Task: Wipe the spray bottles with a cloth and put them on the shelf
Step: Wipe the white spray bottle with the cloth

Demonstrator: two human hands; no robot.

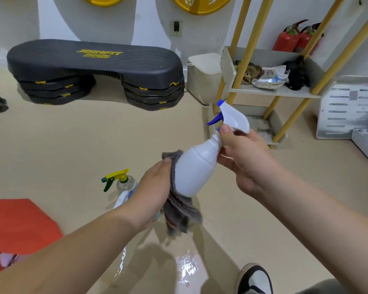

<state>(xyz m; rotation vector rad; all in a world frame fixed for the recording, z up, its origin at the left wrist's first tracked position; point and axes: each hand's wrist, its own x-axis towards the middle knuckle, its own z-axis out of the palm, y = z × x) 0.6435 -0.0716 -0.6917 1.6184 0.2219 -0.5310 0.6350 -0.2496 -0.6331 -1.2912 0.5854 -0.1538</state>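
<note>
My right hand (249, 164) grips one white spray bottle (196, 168) by its neck, tilted in mid-air. My left hand (151, 194) clutches one grey cloth (181, 213) against its body. Two more stand on the floor below: a clear bottle (125, 182) and a half-hidden bottle (121, 198). One shelf (274, 91) stands well apart.

Person is wearing a black sneaker (255, 280) with pale grey-white panels, showing at the lower edge. Grey fabric (327, 287), garment unclear, is showing just right of it. Left forearm (72, 251) and right forearm (317, 209) are showing bare.
</note>
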